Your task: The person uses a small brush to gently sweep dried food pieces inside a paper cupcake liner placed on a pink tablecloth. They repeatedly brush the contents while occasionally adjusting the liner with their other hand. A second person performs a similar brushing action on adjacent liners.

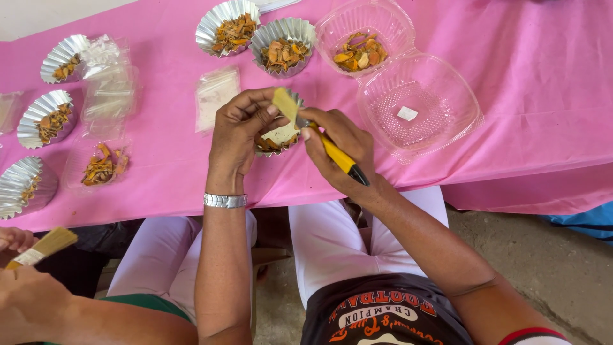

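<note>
My left hand (239,131) pinches a small silver foil cup (279,138) holding a few orange-brown dried slices, lifted just above the pink tablecloth (511,76). My right hand (338,147) grips a paintbrush (317,131) with a yellow and black handle; its pale bristles rest at the cup's top rim, next to my left fingertips. A metal watch band sits on my left wrist.
Two filled foil cups (228,27) (283,46) stand at the back, beside an open clear clamshell box (408,83) with slices in one half. More foil cups (48,118) and clear bags (216,96) lie at left. Another person's hand (19,275) holds a brush (41,248) at bottom left.
</note>
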